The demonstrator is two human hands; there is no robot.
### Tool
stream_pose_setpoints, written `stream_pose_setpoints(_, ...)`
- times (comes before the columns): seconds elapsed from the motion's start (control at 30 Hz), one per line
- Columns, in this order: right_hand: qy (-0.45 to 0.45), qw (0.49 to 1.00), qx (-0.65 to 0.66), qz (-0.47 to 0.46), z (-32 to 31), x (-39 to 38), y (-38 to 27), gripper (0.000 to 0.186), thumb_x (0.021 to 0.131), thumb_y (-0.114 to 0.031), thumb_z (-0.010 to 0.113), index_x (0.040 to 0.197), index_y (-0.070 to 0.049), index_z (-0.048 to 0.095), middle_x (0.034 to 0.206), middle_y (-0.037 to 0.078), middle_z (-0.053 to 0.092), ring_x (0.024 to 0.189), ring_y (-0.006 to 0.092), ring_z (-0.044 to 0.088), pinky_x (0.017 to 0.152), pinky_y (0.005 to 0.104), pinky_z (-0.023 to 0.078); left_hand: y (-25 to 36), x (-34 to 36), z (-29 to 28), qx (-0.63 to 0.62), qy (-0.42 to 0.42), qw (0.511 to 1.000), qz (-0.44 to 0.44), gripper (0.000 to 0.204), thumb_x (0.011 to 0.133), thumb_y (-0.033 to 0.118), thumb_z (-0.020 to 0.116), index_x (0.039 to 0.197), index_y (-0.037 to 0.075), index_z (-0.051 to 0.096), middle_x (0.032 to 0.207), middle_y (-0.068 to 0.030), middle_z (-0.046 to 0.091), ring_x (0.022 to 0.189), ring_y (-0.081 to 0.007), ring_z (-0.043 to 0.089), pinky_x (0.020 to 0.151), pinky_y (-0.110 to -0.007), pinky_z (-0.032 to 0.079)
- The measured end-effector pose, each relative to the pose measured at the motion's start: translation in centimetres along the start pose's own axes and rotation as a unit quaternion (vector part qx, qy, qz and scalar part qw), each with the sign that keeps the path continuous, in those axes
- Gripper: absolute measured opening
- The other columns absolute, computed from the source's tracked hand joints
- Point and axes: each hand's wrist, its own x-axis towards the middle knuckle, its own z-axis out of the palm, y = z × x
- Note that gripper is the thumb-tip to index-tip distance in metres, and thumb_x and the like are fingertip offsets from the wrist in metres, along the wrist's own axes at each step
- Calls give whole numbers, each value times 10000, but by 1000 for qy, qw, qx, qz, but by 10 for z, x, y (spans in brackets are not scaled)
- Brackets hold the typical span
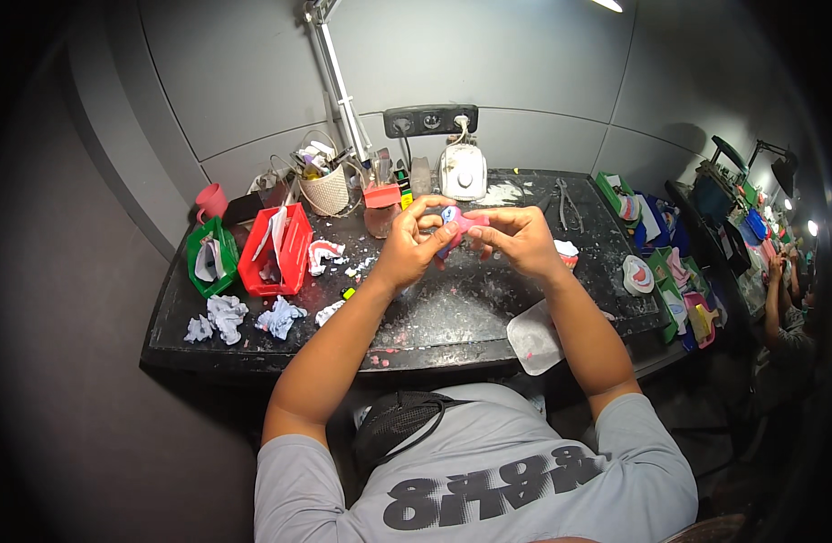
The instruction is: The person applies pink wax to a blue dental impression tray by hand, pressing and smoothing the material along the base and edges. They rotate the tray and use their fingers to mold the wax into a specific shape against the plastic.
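Near the back middle of a scuffed black bench (416, 308), my left hand (416, 244) grips a small bright pink piece (462, 223) with a light blue patch. My right hand (524, 237) pinches the same piece from the other side with thumb and index finger. Left of my hands lies a pink-and-white dental model (323, 252); a second one (565, 261) sits partly behind my right wrist, and a round plaster piece (638, 276) is farther right. A clear sheet (531, 335) lies under my right forearm.
A red bin (253, 262), green bin (196, 276), crumpled papers (226, 317) and pink mug (212, 199) are left; tool cup (323, 190), lamp arm (342, 90), white device (463, 174) and power strip (407, 120) behind; pliers (565, 208), more bins (660, 223) and a co-worker (787, 335) right.
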Motion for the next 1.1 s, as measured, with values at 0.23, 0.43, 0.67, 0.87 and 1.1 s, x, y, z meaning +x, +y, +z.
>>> stream_pose_setpoints(0.23, -12, 999, 37, -6, -2, -1, 0, 324, 920, -106, 757, 1227, -13, 708, 911, 39, 740, 749, 71, 658, 632, 240, 557, 1, 0, -1, 1, 3, 1000, 3, 363, 989, 189, 673, 1296, 54, 532, 997, -77, 702, 790, -90, 672, 521, -231, 537)
stream_pose_setpoints(0.43, -1, 1000, -5, -15, 1, 0, 0, 369, 881, -86, 793, 1223, 9, 692, 926, 35, 731, 759, 77, 663, 624, 229, 549, 7, 0, -1, -22, 3, 1000, -13, 358, 991, 200, 673, 1288, 56, 535, 955, -78, 704, 772, -82, 665, 515, -228, 534)
stream_pose_setpoints(0.67, 73, 992, -24, -104, -1, -1, -7, 359, 873, -71, 793, 1217, -27, 698, 1051, 60, 716, 839, 93, 690, 625, 211, 559, 12, -1, -6, -79, 4, 993, -82, 351, 1020, 268, 611, 1272, 34, 540, 930, -140, 724, 511, -74, 596, 400, -189, 447)
stream_pose_setpoints(0.87, 98, 985, -46, -138, 0, 1, 5, 262, 899, -96, 775, 1147, -23, 730, 1023, 49, 733, 855, 97, 701, 617, 216, 578, 8, 0, -6, -74, -2, 991, -115, 327, 1019, 270, 607, 1240, 33, 565, 954, -172, 729, 510, -78, 603, 395, -196, 462)
stream_pose_setpoints(1.1, 90, 993, 11, -74, 0, 0, 7, 193, 933, -113, 745, 1093, -6, 740, 1000, 59, 742, 841, 104, 708, 622, 229, 579, 6, 1, -2, -45, 25, 997, -55, 348, 998, 234, 639, 1258, 20, 552, 878, -90, 694, 563, -53, 598, 418, -202, 486)
